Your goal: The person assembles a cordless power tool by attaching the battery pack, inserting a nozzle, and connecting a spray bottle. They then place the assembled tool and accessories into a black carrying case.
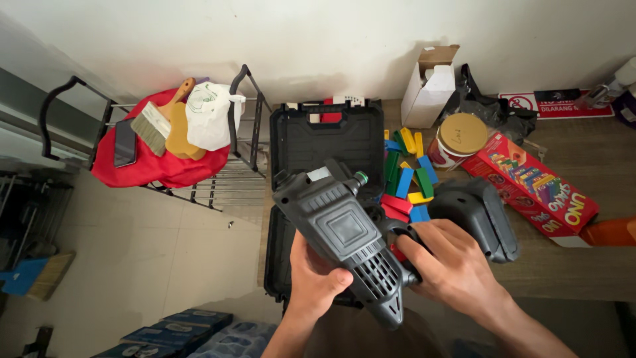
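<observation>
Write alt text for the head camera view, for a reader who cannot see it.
Two bare hands hold a grey power tool over an open black carrying case: the left hand grips its body from below, the right hand wraps its rear grip. Coloured wooden blocks, a red game box and a lidded tin lie on the wooden table.

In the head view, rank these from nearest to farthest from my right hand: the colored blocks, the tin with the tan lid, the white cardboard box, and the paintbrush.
From the right hand:
1. Colored blocks, just above the hand.
2. Tin with the tan lid, farther up the table.
3. White cardboard box, by the wall.
4. Paintbrush, far left on the red cloth.
</observation>
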